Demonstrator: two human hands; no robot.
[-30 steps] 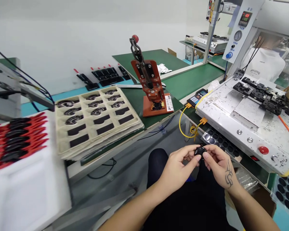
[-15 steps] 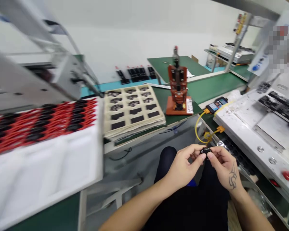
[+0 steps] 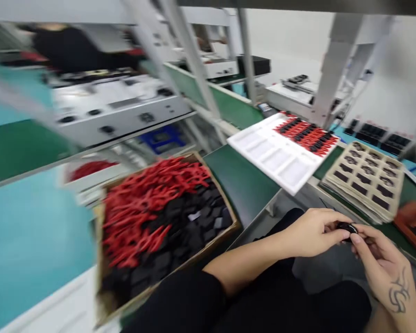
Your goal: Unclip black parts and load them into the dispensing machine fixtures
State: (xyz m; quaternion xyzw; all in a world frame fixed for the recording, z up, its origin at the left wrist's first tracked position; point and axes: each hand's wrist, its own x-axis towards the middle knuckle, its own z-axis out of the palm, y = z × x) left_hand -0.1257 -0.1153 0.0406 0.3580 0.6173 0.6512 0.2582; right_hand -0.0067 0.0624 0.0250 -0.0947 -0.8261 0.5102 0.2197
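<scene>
A small glossy black rounded part (image 3: 347, 227) is pinched between the fingertips of both hands, above my lap. My left hand (image 3: 321, 231) grips it from the left, thumb and fingers closed. From the right, my right hand (image 3: 377, 247) has its thumb and index finger on the same part. What kind of part it is I cannot make out. Just beyond the hands lies a cream tray (image 3: 358, 177) with dark parts in its pockets. Farther left stands a white foam tray (image 3: 263, 159) holding rows of red and black pieces.
At my left is a cardboard box (image 3: 234, 221) full of red pieces (image 3: 152, 194) and black pieces (image 3: 190, 226). An orange-brown fixture (image 3: 414, 224) stands at the right edge. Metal posts (image 3: 194, 60) rise behind the green bench (image 3: 242, 182). A person in dark clothing (image 3: 72, 48) is at the back left.
The view has swung left, bringing the cardboard box and the other workstation into sight. Both hands still hold the black part together. The white machine at the right has left the view.
</scene>
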